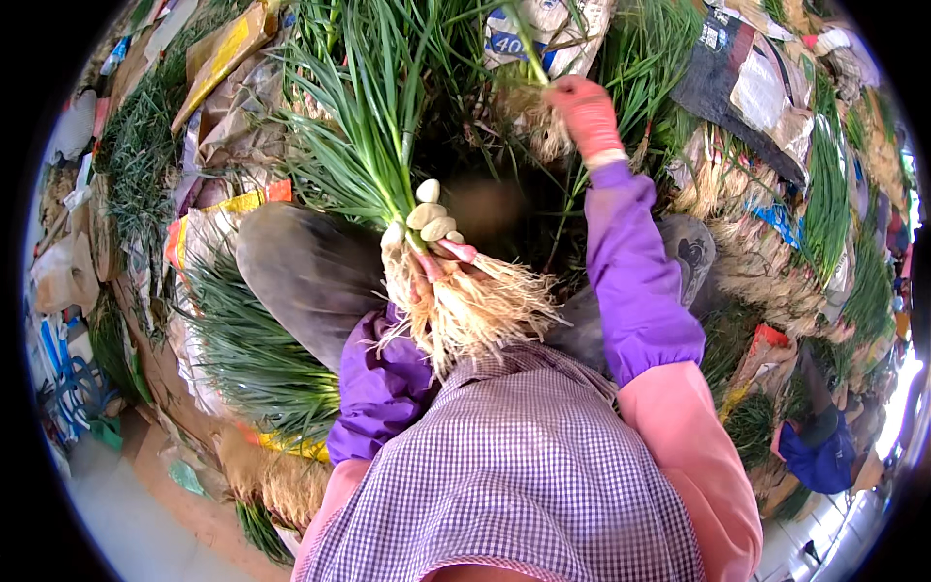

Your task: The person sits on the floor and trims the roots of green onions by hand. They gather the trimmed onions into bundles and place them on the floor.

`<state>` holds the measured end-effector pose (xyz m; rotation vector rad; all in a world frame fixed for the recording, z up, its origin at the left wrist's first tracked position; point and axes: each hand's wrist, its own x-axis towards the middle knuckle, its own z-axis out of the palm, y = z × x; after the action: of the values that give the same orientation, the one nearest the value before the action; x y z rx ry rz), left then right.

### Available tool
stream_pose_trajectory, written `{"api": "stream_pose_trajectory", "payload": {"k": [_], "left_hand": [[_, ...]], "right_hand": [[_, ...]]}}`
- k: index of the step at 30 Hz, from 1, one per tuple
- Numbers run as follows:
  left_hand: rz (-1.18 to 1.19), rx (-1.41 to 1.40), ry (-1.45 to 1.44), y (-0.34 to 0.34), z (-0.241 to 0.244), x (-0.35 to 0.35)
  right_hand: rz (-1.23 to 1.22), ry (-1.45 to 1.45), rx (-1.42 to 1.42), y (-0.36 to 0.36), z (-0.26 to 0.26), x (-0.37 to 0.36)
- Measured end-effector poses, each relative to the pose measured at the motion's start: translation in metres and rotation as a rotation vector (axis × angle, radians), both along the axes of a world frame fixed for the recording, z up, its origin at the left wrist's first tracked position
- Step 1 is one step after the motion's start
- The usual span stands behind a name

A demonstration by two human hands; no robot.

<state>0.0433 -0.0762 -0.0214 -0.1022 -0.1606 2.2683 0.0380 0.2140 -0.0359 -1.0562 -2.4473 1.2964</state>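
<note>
A bunch of green garlic plants (pixel 385 153), with pink stem bases and long pale roots (pixel 473 305), lies across my lap. My left hand (pixel 427 216) is closed around its stems just above the pink bases. Only the pale gloved fingers show; the bunch hides the rest. In a red-orange glove, my right hand (pixel 584 113) is farther forward and to the right. It grips a green stalk (pixel 532 54), which is blurred at its upper end. Below that hand hangs a tuft of pale roots (pixel 547 127).
More bundled greens (pixel 269 349) lie beside my left knee. At the front stands a white printed sack (pixel 556 33). Rooted plants (pixel 727 174) and a dark sack (pixel 738 94) are to the right. A person in blue (pixel 818 451) is at the lower right.
</note>
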Motion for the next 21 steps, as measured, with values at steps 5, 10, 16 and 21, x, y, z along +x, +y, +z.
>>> {"api": "stream_pose_trajectory", "payload": {"k": [5,10,16,21], "left_hand": [[-0.02,-0.264,-0.359,-0.003,0.03,0.009],[-0.096,-0.491,0.381,-0.001,0.001,0.001],[-0.08,-0.635,0.349,-0.004,0.005,0.015],[-0.152,-0.45,0.384,-0.005,0.004,0.014]], "right_hand": [[-0.11,0.363,-0.497,-0.041,0.033,0.051],[0.024,0.146,0.369,-0.125,0.049,0.085],[0.418,0.218,0.458,-0.141,0.05,0.102],[0.584,0.12,0.472,-0.146,0.05,0.11]]}}
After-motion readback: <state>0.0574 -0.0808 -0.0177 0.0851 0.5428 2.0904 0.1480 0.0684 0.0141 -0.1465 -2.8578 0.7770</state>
